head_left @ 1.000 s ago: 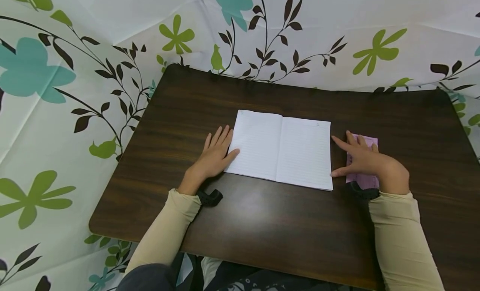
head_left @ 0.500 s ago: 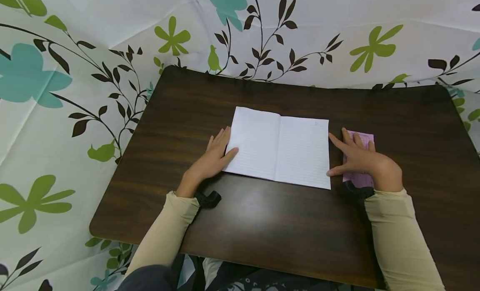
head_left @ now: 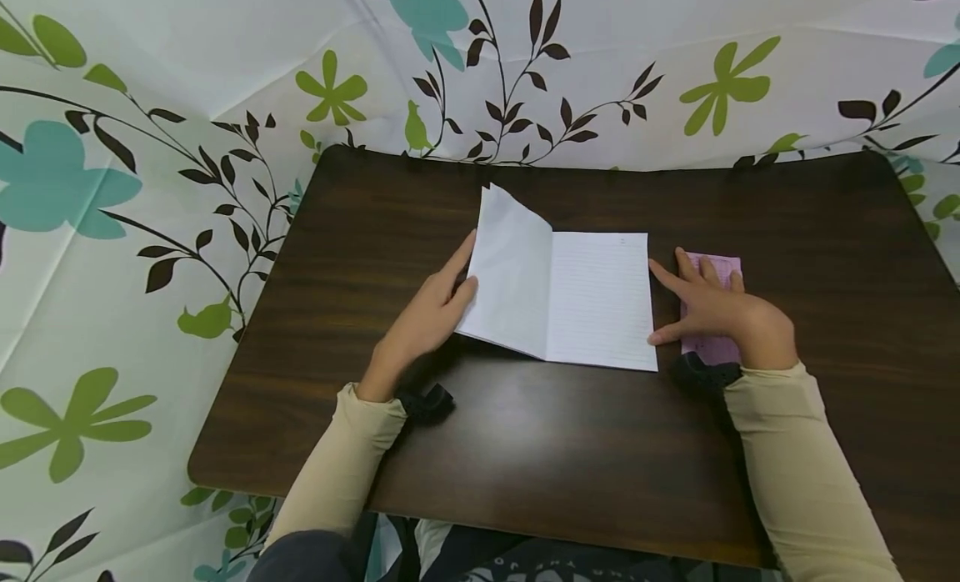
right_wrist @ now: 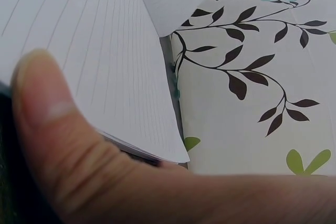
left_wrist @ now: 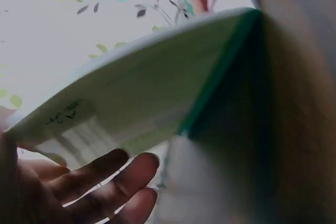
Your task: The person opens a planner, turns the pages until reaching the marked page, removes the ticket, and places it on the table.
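An open lined notebook [head_left: 597, 298] lies on the brown table, its left half lifted and tilted. My left hand [head_left: 423, 315] holds that half at its left edge, thumb at the page side. Underneath, in the left wrist view, fingers [left_wrist: 131, 182] show below the printed cover [left_wrist: 142, 87], beside a green spine strip [left_wrist: 220, 72]. My right hand [head_left: 723, 319] has its fingers spread, with thumb and forefinger at the notebook's right edge. The right wrist view has the thumb [right_wrist: 47, 93] against the ruled page. A pink printed paper or booklet [head_left: 708, 350] lies partly hidden under this hand.
The dark wood table [head_left: 525, 457] has its front edge close to the person's body. A white curtain [head_left: 247, 32] with leaf and flower prints hangs along the back and left sides. Black wrist cameras [head_left: 431, 404] are strapped under both wrists.
My left hand has raised the notebook's left half from nearly flat to tilted, its fingers passing beneath. My right hand keeps its place at the right edge. The head view has shifted slightly.
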`<state>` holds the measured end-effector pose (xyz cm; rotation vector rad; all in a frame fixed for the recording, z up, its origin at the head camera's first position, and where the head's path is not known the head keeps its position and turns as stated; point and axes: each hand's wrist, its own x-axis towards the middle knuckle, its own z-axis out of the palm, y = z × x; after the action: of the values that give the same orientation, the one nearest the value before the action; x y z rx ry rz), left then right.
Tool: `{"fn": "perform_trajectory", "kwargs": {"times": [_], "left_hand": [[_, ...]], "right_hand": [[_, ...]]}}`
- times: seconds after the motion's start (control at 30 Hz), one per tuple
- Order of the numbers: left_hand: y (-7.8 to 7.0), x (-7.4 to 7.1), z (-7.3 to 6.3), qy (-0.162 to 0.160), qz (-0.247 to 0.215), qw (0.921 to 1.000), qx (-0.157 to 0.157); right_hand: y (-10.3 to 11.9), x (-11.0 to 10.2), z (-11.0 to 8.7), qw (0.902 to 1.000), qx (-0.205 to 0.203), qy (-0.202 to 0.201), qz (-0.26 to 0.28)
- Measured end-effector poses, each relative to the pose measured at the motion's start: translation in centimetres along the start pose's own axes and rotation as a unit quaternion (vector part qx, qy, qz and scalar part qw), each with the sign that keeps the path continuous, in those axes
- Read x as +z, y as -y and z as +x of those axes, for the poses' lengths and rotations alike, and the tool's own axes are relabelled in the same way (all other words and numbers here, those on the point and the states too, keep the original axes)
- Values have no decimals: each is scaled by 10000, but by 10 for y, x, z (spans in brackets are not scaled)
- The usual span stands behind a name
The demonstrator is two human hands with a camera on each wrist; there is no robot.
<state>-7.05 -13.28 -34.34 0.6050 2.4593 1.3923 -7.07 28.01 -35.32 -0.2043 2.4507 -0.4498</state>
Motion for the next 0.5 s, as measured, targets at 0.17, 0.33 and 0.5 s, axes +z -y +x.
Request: {"fn": "perform_trajectory", "kwargs": {"times": [0.17, 0.33, 0.5], "left_hand": [[-37, 8, 16, 355, 215, 9990, 193], [-75, 28, 37, 626, 971, 9926, 385], [-107, 58, 55, 902, 2057, 9737, 375]], "right_hand": [[1, -1, -5, 10000, 69, 10, -30], [1, -2, -5, 9999, 32, 21, -115], [7, -4, -7, 9996, 1, 52, -293]]}}
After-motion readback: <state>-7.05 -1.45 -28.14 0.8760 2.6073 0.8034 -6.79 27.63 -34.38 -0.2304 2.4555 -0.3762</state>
